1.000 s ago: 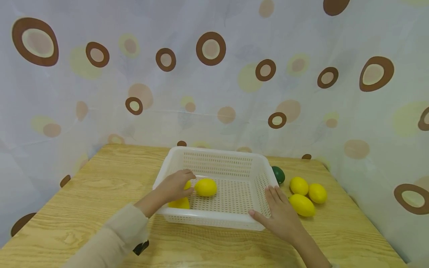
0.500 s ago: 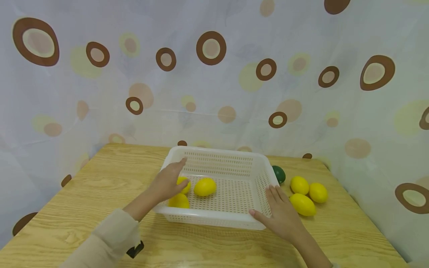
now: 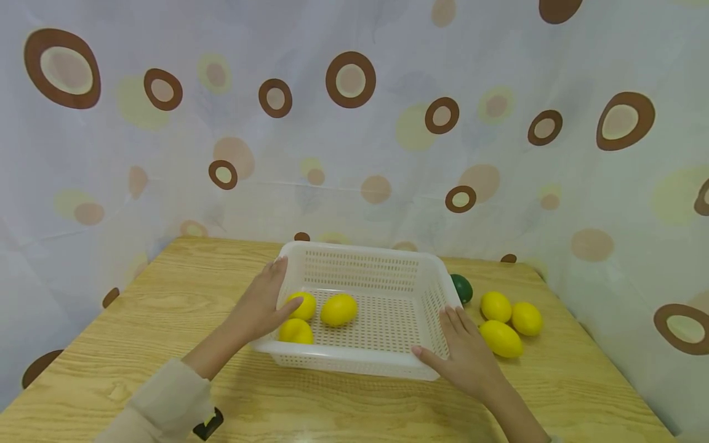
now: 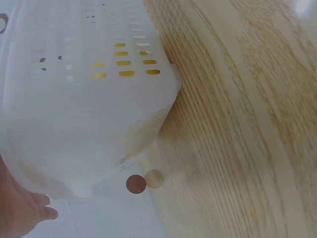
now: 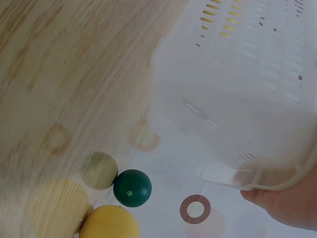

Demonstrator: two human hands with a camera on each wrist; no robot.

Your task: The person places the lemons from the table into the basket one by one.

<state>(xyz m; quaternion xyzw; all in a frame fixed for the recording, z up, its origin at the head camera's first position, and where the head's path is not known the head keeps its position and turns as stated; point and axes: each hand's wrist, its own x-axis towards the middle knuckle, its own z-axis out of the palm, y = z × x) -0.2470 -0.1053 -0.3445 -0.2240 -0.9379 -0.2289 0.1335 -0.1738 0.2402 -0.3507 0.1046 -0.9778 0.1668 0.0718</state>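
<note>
A white slotted plastic basket (image 3: 354,360) stands on the wooden table. Three yellow lemons lie in its left part: one lemon (image 3: 339,310) nearer the middle, another lemon (image 3: 301,304) partly behind my left thumb, and a third lemon (image 3: 296,332) at the front. My left hand (image 3: 259,307) rests along the basket's left rim, fingers straight, thumb reaching inward over the rim. At the opposite side my right hand (image 3: 468,360) touches the right rim, with straight fingers and the thumb spread over the front corner. Slots in the basket wall (image 4: 79,109) show yellow in the left wrist view.
Right of the basket, a group of three lemons (image 3: 500,339) lies on the table (image 3: 166,295). Behind it a dark green round fruit (image 5: 132,188) is partly hidden by the basket in the head view. A patterned curtain (image 3: 354,147) hangs behind the table.
My left hand has moved left from over the lemons inside the basket to its left rim, uncovering the lemons. The right hand has stayed on the right rim.
</note>
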